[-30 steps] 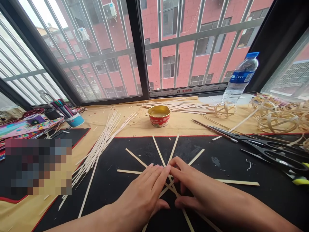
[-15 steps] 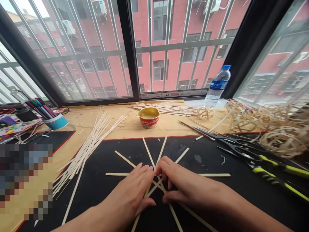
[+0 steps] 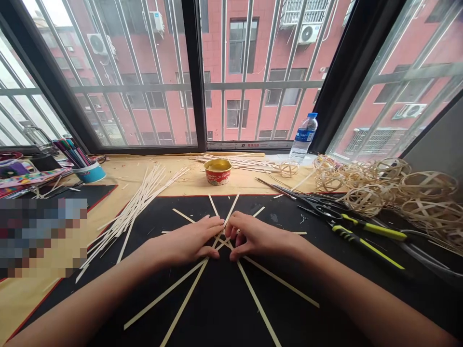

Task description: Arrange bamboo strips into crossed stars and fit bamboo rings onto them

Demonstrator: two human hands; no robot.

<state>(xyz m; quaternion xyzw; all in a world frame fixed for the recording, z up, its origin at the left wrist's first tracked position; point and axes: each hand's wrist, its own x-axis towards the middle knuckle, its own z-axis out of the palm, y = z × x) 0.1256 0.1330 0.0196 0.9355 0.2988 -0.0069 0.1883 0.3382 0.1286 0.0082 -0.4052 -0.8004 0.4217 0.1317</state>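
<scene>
Several thin bamboo strips (image 3: 265, 275) lie crossed in a star on a black mat (image 3: 325, 270). My left hand (image 3: 191, 239) rests flat on the crossing, fingers stretched out toward the centre. My right hand (image 3: 253, 236) presses down beside it with fingers curled onto the strips where they meet. The two hands nearly touch at the fingertips, and the crossing point itself is hidden under them.
A loose bundle of strips (image 3: 139, 205) lies left of the mat. A red and gold bowl (image 3: 217, 171) and a water bottle (image 3: 303, 137) stand by the window. Scissors with yellow handles (image 3: 347, 226) and woven bamboo balls (image 3: 394, 188) are on the right. A pen cup (image 3: 87, 169) stands far left.
The view has pulled back and tilted, showing more of the strips near me and both forearms. Both hands stay on the crossing of the strips.
</scene>
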